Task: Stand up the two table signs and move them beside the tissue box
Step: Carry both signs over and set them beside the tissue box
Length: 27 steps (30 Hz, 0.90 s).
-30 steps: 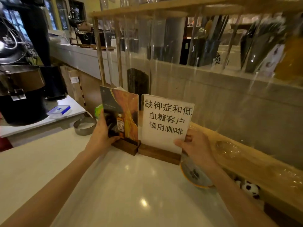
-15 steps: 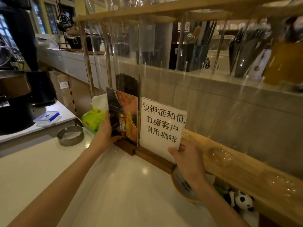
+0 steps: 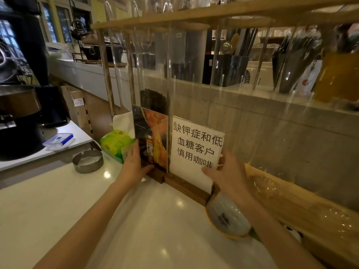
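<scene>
Since a second ago both signs have slid toward the green tissue box [image 3: 116, 143] at ten o'clock, nearly done. Left hand [image 3: 134, 166] fingers clamp the photo sign [image 3: 153, 138]; right hand [image 3: 225, 175] fingers clamp the text sign [image 3: 196, 144]. Both stand upright on the desk [image 3: 58, 210], faces toward six o'clock, bases end to end.

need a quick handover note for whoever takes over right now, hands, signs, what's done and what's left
Left hand: gripping the left edge of the picture sign.
Right hand: gripping the right edge of the white text sign.
Both signs stand upright on their wooden bases, side by side on the white counter. The picture sign is right next to the green tissue box.
Done: both signs stood up and brought beside the box.
Left: square them up if needed, then let go with both hands.
</scene>
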{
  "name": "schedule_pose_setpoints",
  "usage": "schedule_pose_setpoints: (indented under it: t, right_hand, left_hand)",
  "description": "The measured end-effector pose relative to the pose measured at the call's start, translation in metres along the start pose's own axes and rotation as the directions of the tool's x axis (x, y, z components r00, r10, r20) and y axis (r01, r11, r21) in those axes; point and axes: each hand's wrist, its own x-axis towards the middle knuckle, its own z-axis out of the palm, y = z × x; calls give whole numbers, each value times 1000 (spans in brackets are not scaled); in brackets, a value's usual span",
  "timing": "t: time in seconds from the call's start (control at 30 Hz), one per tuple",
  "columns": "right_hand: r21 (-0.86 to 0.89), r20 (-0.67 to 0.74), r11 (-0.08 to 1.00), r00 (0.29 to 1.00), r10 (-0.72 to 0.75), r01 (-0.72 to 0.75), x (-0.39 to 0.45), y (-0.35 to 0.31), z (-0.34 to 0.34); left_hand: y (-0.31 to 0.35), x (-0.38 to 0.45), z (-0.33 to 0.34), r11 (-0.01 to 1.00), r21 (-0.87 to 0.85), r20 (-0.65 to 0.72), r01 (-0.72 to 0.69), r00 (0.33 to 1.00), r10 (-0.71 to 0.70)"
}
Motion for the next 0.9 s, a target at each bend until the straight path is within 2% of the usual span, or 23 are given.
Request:
schedule_pose_setpoints:
  t: [0.07,0.13,0.23,0.3,0.33,0.4,0.5,0.63,0.73,0.9]
  right_hand:
    - [110,-14,992,998,-53,54,8,-19,-8]
    - [144,-45,982,992,-120,125,19,-40,-16]
    - [-31,-32,938,938,-346,345,39,-72,-19]
    - [-220,107,824,853,-511,522,55,-94,-13]
    - [-288,212,760,813,-543,583,65,-104,-8]
    - [-343,401,689,763,-507,638,83,-120,5]
    - [-386,505,661,747,-431,643,107,-131,26]
    - [-346,559,727,752,-349,594,120,-124,45]
    - [-339,599,736,738,-310,585,117,-115,59]
    - [-341,560,747,762,-327,571,118,-111,53]
  left_hand:
    - [6,-5,-1,999,14,-8,38,999,-38]
    - [12,-9,-2,995,-41,-13,94,995,-94]
    - [18,-16,-2,965,-164,5,203,979,-205]
    - [19,-21,0,954,-195,6,228,973,-232]
    - [19,-23,1,953,-207,2,223,974,-227]
    - [19,-28,6,951,-233,-7,205,977,-212]
    - [17,-30,10,950,-243,-18,197,978,-208]
    - [13,-30,11,953,-218,0,209,977,-214]
    - [6,-33,19,940,-224,-21,258,963,-269]
    - [9,-28,26,938,-242,-35,249,964,-264]
